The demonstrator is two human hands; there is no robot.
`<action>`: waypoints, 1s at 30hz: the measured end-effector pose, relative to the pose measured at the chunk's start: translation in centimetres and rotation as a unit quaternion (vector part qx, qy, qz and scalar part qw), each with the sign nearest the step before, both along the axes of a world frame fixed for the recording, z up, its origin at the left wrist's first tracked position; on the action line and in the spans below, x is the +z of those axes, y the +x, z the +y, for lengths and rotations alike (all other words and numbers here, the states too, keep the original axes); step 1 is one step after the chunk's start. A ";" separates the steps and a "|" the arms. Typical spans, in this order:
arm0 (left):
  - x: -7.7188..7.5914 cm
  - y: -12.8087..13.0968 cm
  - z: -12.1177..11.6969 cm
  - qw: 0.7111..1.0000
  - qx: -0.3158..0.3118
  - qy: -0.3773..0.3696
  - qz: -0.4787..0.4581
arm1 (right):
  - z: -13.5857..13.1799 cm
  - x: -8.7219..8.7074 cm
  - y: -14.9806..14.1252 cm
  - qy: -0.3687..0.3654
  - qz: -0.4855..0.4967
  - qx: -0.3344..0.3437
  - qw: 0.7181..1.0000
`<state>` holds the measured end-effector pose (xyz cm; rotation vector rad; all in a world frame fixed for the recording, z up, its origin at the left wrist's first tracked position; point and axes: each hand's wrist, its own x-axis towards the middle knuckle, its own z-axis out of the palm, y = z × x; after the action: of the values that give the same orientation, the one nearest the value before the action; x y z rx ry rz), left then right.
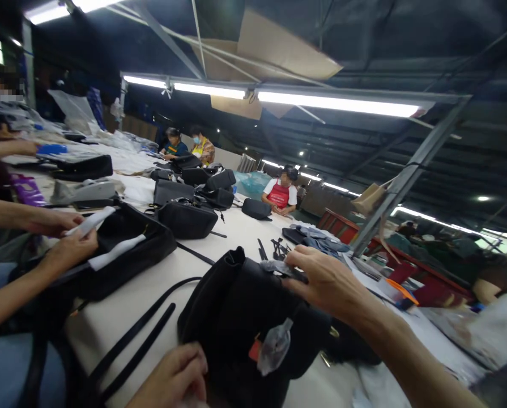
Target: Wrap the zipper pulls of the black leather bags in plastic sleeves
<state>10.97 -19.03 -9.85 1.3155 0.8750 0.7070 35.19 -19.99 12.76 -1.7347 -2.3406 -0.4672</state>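
The right hand (pixel 325 277) is half open, fingers curled over the top of a black leather handbag (pixel 245 317) and touching crumpled grey plastic wrap (pixel 278 268). The left hand (pixel 172 377), cut off below, lies beside 2 long black straps (pixel 130 345); its grip cannot be told. The handbag sits on a white-covered worktable (pixel 109 323), under long fluorescent lights (pixel 338 103).

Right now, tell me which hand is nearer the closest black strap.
Left: the left hand is just below the black strap; the right hand is farther off, on the black bag.
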 end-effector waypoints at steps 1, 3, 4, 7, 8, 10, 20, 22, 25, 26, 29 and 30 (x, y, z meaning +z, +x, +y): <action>-0.1 0.1 0.4 1.000 0.008 0.021 -0.005 | 0.1 0.1 -0.3 0.001 -0.014 -0.009 1.000; -0.3 0.2 1.5 0.998 0.036 0.048 -0.029 | 0.5 0.6 -0.7 -0.020 0.044 -0.029 0.998; -0.3 0.3 2.1 0.996 0.058 0.045 -0.056 | 0.8 1.0 -0.8 -0.044 0.118 -0.044 0.991; 0.4 0.4 3.5 0.980 0.095 0.032 -0.175 | 1.4 2.4 -1.2 -0.153 0.422 -0.088 0.889; 0.9 0.4 3.9 0.973 0.091 0.034 -0.209 | 1.5 2.9 -1.5 -0.179 0.517 -0.097 0.832; 2.1 0.4 4.4 0.965 0.070 0.039 -0.251 | 1.9 3.8 -2.1 -0.192 0.670 -0.104 0.710; 5.5 2.1 9.3 0.955 0.081 0.042 -0.281 | 4.3 8.0 -4.1 -0.015 0.832 0.044 0.553; 6.6 1.7 9.8 0.953 0.158 0.062 -0.253 | 4.6 8.3 -4.3 0.028 0.824 0.110 0.555; 8.0 0.3 9.3 0.938 0.243 0.128 -0.211 | 5.0 7.6 -5.0 0.061 0.819 0.148 0.551; 8.3 -0.1 8.8 0.933 0.264 0.152 -0.195 | 5.0 7.0 -5.3 0.060 0.820 0.139 0.552; 8.6 -0.5 7.1 0.928 0.269 0.191 -0.172 | 5.0 4.8 -6.6 0.022 0.830 0.096 0.549; 8.5 -0.3 6.6 0.934 0.246 0.191 -0.173 | 5.0 4.0 -7.1 0.004 0.836 0.085 0.542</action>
<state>10.66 -12.46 -1.39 1.2559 0.8055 1.5183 28.09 -14.97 16.71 -0.8411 -0.8767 0.9008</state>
